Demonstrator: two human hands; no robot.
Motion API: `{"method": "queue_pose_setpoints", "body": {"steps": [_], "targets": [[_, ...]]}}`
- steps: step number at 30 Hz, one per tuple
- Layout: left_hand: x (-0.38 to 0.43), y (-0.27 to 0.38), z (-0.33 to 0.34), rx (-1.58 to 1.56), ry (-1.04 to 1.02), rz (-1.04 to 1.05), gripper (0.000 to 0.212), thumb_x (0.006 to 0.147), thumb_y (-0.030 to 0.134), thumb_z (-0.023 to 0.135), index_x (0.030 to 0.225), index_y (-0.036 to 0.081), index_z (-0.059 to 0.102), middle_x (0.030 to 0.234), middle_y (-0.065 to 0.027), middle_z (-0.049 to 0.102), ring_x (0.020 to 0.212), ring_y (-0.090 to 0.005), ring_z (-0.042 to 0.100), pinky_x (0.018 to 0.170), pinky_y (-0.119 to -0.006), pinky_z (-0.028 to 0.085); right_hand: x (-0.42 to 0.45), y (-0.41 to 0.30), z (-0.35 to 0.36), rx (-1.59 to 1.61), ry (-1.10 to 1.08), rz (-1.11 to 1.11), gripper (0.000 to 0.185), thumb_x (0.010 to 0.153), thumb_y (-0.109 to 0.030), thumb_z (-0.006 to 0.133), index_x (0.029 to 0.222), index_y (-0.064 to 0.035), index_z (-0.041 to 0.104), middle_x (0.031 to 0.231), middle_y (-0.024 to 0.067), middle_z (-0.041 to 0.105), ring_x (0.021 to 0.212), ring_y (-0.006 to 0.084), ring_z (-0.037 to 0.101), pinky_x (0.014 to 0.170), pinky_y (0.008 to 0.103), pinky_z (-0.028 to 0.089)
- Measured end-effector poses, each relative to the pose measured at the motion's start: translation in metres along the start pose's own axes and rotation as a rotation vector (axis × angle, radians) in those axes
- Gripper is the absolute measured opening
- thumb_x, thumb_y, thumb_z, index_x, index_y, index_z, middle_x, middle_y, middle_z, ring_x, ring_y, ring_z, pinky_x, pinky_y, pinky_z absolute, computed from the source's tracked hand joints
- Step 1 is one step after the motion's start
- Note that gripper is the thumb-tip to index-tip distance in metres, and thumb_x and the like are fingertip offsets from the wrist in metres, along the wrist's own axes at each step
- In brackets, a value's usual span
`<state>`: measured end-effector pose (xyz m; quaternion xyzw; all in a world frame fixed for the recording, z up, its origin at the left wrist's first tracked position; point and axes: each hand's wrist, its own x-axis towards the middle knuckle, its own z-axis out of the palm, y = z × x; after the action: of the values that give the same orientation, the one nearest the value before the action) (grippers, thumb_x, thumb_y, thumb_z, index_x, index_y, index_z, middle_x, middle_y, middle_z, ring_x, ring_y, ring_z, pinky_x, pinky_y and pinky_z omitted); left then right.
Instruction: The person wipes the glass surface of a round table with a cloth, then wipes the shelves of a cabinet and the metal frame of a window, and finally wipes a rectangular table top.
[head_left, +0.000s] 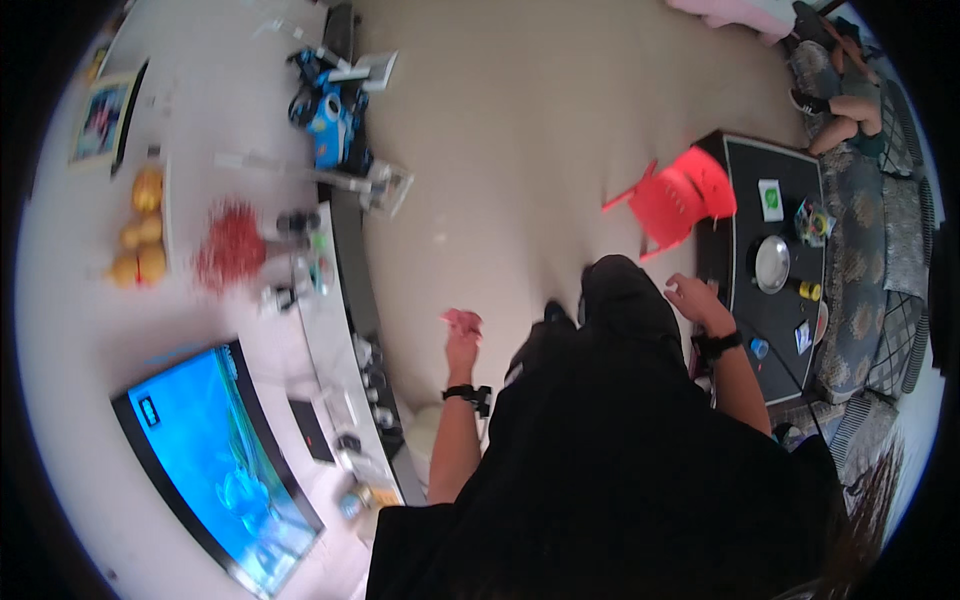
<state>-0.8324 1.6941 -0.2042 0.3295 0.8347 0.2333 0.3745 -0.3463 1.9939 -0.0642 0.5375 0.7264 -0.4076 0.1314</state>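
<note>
My left hand (462, 355) is shut on a crumpled pink cloth (463, 322) and hangs over the floor, to the right of the long TV cabinet. A dark band sits around that wrist. My right hand (697, 301) holds nothing, its fingers loosely bent and apart. It hangs by the near left side of a black-topped coffee table (795, 176), with a dark band on its wrist too. Beyond this hand, a red plastic chair (670, 201) stands against the table's left side.
On the table lie a round metal tray (772, 264), a yellow-lidded jar (809, 290) and a blue cup (759, 347). A person (855, 120) sits on the patterned sofa (851, 217). At left are a lit television (217, 465), the white-topped cabinet (330, 300) and a blue ride-on toy (334, 127).
</note>
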Motion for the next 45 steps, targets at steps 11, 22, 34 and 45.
{"method": "queue_pose_setpoints", "body": {"steps": [11,22,34,45], "targets": [[0.393,0.309,-0.054,0.379,0.064,0.087,0.023,0.099,0.027,0.062,0.110,0.009,0.071,0.101,-0.0221,0.073,0.096,-0.0459,0.069,0.082,-0.054,0.055,0.393,-0.047,-0.288,-0.025,0.198,-0.011,0.029,0.098,-0.025,0.065,0.115,-0.0020,0.068,0.102,0.0248,0.074,0.099,0.0454,0.070,0.086,0.0522,0.055],[0.636,0.421,-0.041,-0.185,-0.303,-0.739,0.031,0.096,0.017,0.052,0.118,0.004,0.070,0.102,-0.0176,0.075,0.095,-0.0311,0.073,0.079,-0.042,0.057,0.740,-0.354,-0.674,0.215,0.168,-0.596,0.024,0.100,-0.018,0.066,0.119,-0.0040,0.067,0.081,0.0133,0.069,0.073,0.0309,0.067,0.069,0.0422,0.053],[1.304,0.943,-0.221,-0.295,0.176,0.267,0.029,0.092,0.000,0.051,0.115,-0.002,0.069,0.093,-0.0144,0.076,0.083,-0.0237,0.075,0.071,-0.037,0.059,1.018,-0.311,-0.923,0.223,0.404,-0.200,0.028,0.098,-0.023,0.068,0.118,-0.0027,0.069,0.082,0.0171,0.071,0.075,0.0315,0.069,0.072,0.0417,0.055],[1.484,1.170,-0.225,0.106,0.398,0.400,0.014,0.090,0.009,0.065,0.101,0.008,0.074,0.093,-0.0114,0.075,0.090,-0.0322,0.073,0.078,-0.043,0.058,1.224,-0.519,-1.309,0.651,0.360,-0.968,0.021,0.096,0.002,0.066,0.116,-0.0030,0.072,0.092,0.0055,0.069,0.087,0.0185,0.066,0.081,0.0327,0.053]]}}
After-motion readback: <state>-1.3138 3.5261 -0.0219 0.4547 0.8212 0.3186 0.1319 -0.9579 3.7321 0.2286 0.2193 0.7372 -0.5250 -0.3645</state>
